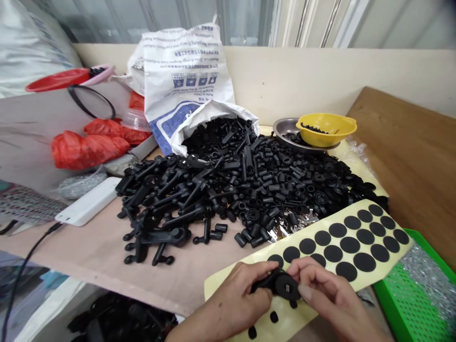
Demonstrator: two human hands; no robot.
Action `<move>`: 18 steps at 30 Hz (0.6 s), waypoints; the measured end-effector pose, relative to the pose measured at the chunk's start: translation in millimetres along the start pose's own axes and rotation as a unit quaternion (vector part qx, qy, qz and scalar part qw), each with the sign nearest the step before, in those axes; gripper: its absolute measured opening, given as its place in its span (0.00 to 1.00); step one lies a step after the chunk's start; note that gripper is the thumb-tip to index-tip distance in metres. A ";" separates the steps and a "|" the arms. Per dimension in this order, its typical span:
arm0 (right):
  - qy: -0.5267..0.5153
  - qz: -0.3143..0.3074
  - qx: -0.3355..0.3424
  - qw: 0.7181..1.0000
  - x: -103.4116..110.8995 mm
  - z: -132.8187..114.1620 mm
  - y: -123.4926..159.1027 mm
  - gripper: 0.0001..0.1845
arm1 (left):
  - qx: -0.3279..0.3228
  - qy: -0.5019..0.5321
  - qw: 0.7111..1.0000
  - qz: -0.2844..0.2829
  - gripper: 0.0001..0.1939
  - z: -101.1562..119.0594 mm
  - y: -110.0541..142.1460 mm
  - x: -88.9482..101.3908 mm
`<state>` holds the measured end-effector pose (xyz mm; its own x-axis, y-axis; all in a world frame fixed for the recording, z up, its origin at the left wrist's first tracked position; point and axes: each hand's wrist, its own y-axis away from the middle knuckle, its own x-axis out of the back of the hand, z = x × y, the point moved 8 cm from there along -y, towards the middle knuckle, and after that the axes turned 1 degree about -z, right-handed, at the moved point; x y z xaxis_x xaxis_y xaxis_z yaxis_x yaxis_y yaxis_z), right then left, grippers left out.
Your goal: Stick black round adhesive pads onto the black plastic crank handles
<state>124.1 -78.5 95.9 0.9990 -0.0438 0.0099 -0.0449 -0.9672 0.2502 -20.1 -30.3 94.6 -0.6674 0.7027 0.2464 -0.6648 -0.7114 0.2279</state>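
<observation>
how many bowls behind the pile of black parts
2: a yellow plastic bowl resting on a steel dish, both at the back right of the black plastic parts; others could be hidden.

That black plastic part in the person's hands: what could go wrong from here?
The black plastic part is small and held in the fingertips of the left hand and right hand, so it might slip and drop onto the sheet of round black stickers, perhaps knocking some loose. The heap of black parts reaches the sheet's edge, so a stray elbow or hand could scatter pieces.
</observation>
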 end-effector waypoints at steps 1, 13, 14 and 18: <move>0.001 0.000 0.002 1.000 -0.7 -0.6 -0.1 0.14 | 0.001 -0.001 1.000 -0.001 0.21 0.9 0.3 -0.3; 0.019 -0.001 0.026 0.999 -3.6 -8.0 -2.7 0.12 | -0.012 0.011 0.999 -0.047 0.17 4.4 1.7 -5.0; 0.021 -0.003 0.029 0.999 -3.8 -8.3 -3.1 0.11 | -0.012 0.014 0.998 -0.052 0.16 6.1 1.8 -5.1; 0.039 -0.011 0.030 0.999 -4.8 -8.6 -4.2 0.11 | -0.009 0.016 0.999 -0.046 0.14 5.9 1.0 -4.0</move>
<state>119.5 -72.1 103.1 0.9968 -0.0056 0.0802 -0.0210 -0.9811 0.1924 -16.1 -33.9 99.3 -0.6134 0.7651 0.1957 -0.7293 -0.6439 0.2315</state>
